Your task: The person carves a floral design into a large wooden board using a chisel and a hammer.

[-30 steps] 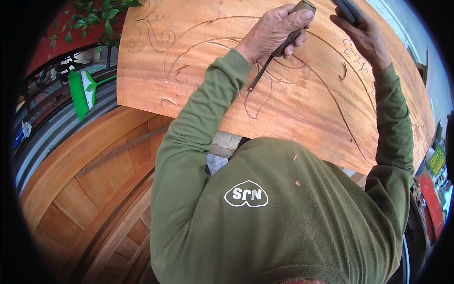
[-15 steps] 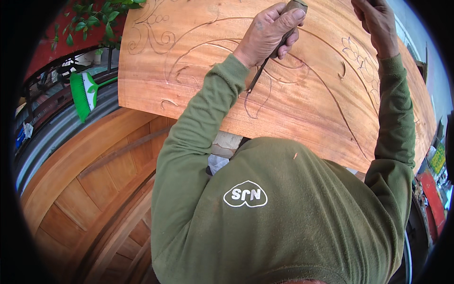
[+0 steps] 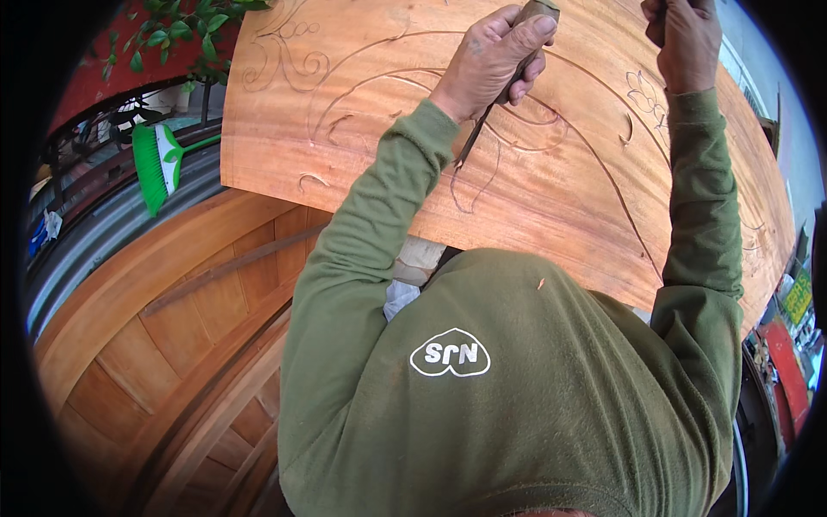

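Observation:
My left hand (image 3: 493,65) is wrapped round the handle of a carving chisel (image 3: 472,142), thumb laid along the handle. The chisel slants down to the left, its dark blade tip at a drawn leaf-like outline on a broad wooden panel (image 3: 370,168). Grooves and pencilled curves, scrolls and flowers cover the panel. My right hand (image 3: 687,43) is raised at the top edge, to the right of the chisel, with fingers curled closed. What it grips, if anything, is cut off by the picture's edge.
A green and white broom head (image 3: 159,168) stands at the left beside corrugated metal sheeting (image 3: 103,233). Below lies a curved, panelled wooden piece (image 3: 164,319). Leafy branches (image 3: 177,30) hang at the upper left. Red objects (image 3: 786,375) lie at the far right.
My right hand and forearm have moved a little to the left, and the fingers look more tightly curled. The left hand stays on the chisel in nearly the same place.

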Motion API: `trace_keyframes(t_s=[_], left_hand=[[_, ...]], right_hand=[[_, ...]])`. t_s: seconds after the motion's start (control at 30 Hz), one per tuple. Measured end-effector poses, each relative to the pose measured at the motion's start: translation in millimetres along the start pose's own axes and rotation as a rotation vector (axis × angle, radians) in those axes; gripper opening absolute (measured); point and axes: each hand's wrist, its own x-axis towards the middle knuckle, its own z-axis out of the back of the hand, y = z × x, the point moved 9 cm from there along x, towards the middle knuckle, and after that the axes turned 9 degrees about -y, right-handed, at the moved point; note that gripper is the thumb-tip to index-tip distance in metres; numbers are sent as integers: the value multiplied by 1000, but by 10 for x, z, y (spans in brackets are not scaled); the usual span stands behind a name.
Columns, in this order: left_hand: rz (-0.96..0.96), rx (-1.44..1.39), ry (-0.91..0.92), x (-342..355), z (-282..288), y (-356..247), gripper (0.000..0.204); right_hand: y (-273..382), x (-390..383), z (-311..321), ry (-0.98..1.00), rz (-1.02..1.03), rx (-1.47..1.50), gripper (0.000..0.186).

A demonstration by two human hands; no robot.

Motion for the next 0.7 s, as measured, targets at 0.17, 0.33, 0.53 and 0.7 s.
trace_keyframes(t_s=[0.17, 0.33, 0.53, 0.7], left_hand=[[-2, 8, -47, -47, 49, -50, 32], [-21, -13, -27, -11, -14, -44, 32], [-40, 38, -92, -90, 104, -70, 32], [-106, -39, -58, -70, 126, -73, 32]], right_hand=[[-426, -548, -189, 984, -118, -259, 61], [-268, 197, -15, 519, -168, -340, 43], [-410, -669, -346, 960, -119, -287, 61], [-187, 32, -287, 701, -125, -257, 61]])
